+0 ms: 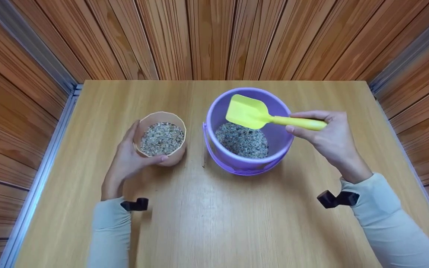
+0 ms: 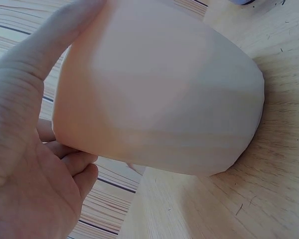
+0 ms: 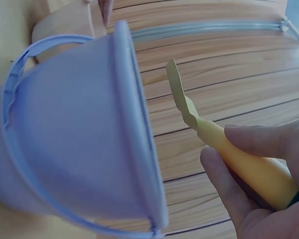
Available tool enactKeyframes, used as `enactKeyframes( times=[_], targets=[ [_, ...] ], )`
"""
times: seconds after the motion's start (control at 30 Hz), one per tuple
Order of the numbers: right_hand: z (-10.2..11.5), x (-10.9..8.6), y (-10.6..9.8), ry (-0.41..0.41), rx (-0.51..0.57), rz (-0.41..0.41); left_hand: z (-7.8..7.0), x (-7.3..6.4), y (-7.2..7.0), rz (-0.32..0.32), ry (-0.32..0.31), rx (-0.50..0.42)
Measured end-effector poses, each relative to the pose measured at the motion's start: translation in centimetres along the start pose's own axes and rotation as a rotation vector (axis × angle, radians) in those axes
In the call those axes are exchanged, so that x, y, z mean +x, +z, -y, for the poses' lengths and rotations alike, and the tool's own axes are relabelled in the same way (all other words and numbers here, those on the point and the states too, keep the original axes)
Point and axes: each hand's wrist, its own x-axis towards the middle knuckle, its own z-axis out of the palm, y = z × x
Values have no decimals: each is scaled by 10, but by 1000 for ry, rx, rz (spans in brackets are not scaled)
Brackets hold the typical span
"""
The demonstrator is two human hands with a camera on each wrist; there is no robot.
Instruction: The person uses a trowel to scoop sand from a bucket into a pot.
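Observation:
My left hand [image 1: 127,158] grips a peach-coloured pot [image 1: 175,158], thumb on its near side and fingers round the left. Coarse grey gravel [image 1: 162,138] fills much of the pot, which stands on the table. To its right is a purple bucket [image 1: 214,143] with gravel [image 1: 242,140] in the bottom and its handle lowered at the front. Over the bucket's opening, my right hand [image 1: 331,141] holds a yellow toy shovel [image 1: 250,111] by its handle, blade pointing left. The blade shows no gravel on it. In the right wrist view the shovel [image 3: 249,167] is above the bucket's rim [image 3: 139,114].
The wooden table [image 1: 207,223] carries both containers, with a few dark specks between them. Wood-plank walls [image 1: 210,41] rise at the back and both sides, with metal rails [image 1: 47,163] along the corners. A black wrist mount [image 1: 337,199] sits on each sleeve.

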Motion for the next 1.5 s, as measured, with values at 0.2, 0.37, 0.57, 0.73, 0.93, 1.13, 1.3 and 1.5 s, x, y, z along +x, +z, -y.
enactKeyframes(
  times=[0.2, 0.37, 0.57, 0.73, 0.93, 1.13, 1.3, 1.5],
  targets=[
    [-17, -2, -3, 54, 3, 22, 1, 2, 1, -13, 55, 34],
    [-25, -2, -3, 63, 6, 40, 0, 1, 0, -12, 43, 34],
    [-27, -3, -3, 68, -11, 41, -1, 1, 0, -13, 56, 60],
    [-27, -3, -4, 67, -16, 44, -15, 0, -1, -35, 106, 90],
    [-27, -4, -4, 66, -18, 47, -43, -3, 6, -58, 208, 74],
    [-26, -3, -4, 65, -50, 44, -69, 3, 31, -43, 434, 55],
    [-25, -3, -3, 64, -63, 55, -85, 9, 53, 27, 458, 68],
    [-24, -3, -3, 67, -86, 63, -98, 18, 75, 117, 420, 72]
  ],
)
